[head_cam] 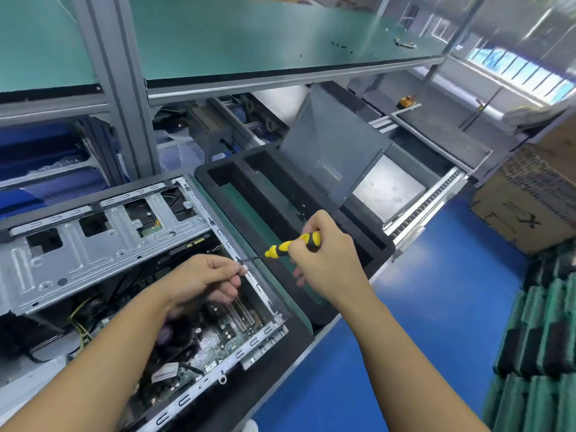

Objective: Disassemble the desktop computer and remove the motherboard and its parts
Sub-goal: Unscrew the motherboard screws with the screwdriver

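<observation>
**While the Computer Lies Open, Two Hands Meet at Its Edge**

While the desktop computer [131, 263] lies on its side on the surface [290, 310] with its cover off, a person works at its right rim. The right hand [324, 260] is closed around a screwdriver [293, 243] with a yellow and black handle. The thin dark tip points left and reaches the metal edge of the case. The left hand [202, 279] is just beside that tip. Its fingers are pinched close together on something very small at the rim, too small to make out.

Inside the case, the motherboard [224, 335] sits low at the near end, under the left arm. A dark round fan [177, 335] sits on it, partly hidden by the arm. Yellow wires [81, 322] curl at the left. A grey metal frame [103, 244] with square holes covers the far half of the case.

Right of the computer lies a black foam tray [280, 185] with long slots. A grey metal panel [330, 151] leans up at its far end. Farther right are a cardboard box [530, 207] and stacks of green things [542, 332] on the blue floor [430, 307]. A green shelf [249, 39] hangs above.
</observation>
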The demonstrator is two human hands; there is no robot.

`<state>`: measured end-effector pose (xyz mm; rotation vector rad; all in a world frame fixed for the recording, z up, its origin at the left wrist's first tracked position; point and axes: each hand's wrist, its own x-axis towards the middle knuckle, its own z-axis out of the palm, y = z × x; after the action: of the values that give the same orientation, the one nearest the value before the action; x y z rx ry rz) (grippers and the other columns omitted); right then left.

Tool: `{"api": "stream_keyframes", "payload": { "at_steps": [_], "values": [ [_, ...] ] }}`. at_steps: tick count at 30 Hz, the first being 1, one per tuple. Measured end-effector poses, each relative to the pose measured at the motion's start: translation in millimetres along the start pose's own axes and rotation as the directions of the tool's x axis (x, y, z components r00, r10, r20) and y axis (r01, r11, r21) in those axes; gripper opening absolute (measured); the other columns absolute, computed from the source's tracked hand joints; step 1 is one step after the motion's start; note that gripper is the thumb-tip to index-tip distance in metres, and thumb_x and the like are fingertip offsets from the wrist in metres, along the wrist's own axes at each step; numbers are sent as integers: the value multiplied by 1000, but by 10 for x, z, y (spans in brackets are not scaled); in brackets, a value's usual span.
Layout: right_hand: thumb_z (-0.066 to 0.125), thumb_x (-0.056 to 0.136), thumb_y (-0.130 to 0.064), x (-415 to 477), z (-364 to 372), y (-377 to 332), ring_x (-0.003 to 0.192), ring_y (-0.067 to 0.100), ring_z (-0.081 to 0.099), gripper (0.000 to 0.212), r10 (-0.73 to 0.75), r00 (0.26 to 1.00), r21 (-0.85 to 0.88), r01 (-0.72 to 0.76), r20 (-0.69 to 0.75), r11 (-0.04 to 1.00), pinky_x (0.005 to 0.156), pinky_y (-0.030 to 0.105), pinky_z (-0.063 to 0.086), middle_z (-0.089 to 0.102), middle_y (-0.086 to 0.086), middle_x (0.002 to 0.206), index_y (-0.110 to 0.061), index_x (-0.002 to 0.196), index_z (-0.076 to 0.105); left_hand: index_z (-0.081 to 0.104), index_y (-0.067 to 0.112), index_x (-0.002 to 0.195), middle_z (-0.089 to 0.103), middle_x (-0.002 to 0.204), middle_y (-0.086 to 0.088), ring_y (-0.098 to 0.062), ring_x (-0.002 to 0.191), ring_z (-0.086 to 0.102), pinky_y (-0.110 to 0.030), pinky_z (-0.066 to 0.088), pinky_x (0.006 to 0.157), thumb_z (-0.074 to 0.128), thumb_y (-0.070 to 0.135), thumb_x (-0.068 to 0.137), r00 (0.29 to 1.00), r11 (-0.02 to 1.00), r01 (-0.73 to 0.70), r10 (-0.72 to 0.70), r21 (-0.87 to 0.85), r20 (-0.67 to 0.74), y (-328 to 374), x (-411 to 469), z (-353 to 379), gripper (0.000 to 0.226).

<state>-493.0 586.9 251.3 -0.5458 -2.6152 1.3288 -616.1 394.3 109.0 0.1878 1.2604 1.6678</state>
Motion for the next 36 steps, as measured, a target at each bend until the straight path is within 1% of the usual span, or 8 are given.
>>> {"api": "stream_keyframes", "payload": {
  "at_steps": [4,10,16,24,29,31,33,36],
  "values": [
    [54,69,-32,108,-246,157,53,31,58,22,37,987,-128,-17,157,992,46,34,44,63,7,65,-26,79,35,78,8,95,70,77,-5,-8,61,68,-20,58,55,66,19,88,986,939,-135,96,-318,-135,277,122,200,18],
    [45,90,-28,215,-515,546,67,14,53,27,104,977,-220,-61,187,974,59,32,43,56,-6,91,-31,117,41,75,4,102,74,89,-8,-12,74,72,-22,59,64,57,9,96,977,982,-174,163,-74,-137,558,572,967,20],
    [43,99,-41,287,-798,960,65,12,51,17,142,988,-275,-119,66,954,54,27,36,57,-9,74,-29,90,52,61,-4,108,72,96,-21,-22,76,75,-27,60,58,37,-1,104,957,985,80,-33,150,-288,385,1190,1420,24],
    [42,101,-41,375,-988,1394,58,9,46,18,210,971,-267,-175,112,948,53,26,34,54,-9,70,-28,92,52,54,1,105,60,101,-16,-25,95,67,-23,55,51,25,4,106,776,878,461,-327,131,-539,44,1853,1355,30],
    [42,101,-41,458,-1042,1490,58,9,46,21,213,969,-260,-174,127,950,53,26,33,53,-10,69,-27,90,52,37,22,71,21,60,0,-15,54,13,-27,14,54,27,15,101,756,865,497,-392,71,-525,-21,1964,1311,32],
    [42,101,-42,495,-1027,1483,59,10,46,22,207,968,-265,-164,142,950,53,27,33,54,-9,70,-26,92,53,50,16,119,43,64,-1,-16,55,35,-27,31,61,33,30,103,783,894,447,-385,12,-489,-2,1938,1338,27],
    [42,101,-43,536,-1000,1455,60,11,47,23,193,969,-263,-148,155,953,53,27,33,55,-8,72,-25,94,54,54,13,108,66,87,-4,-18,73,59,-30,44,74,36,27,103,786,979,195,-187,-52,-589,38,1928,1333,23],
    [43,99,-44,596,-925,1333,60,11,48,20,155,972,-248,-109,176,963,53,27,34,57,-8,73,-28,91,53,66,10,104,61,55,0,-20,52,62,-29,47,56,32,11,90,677,982,-140,188,126,-711,254,1760,1329,36]
  ]
}}
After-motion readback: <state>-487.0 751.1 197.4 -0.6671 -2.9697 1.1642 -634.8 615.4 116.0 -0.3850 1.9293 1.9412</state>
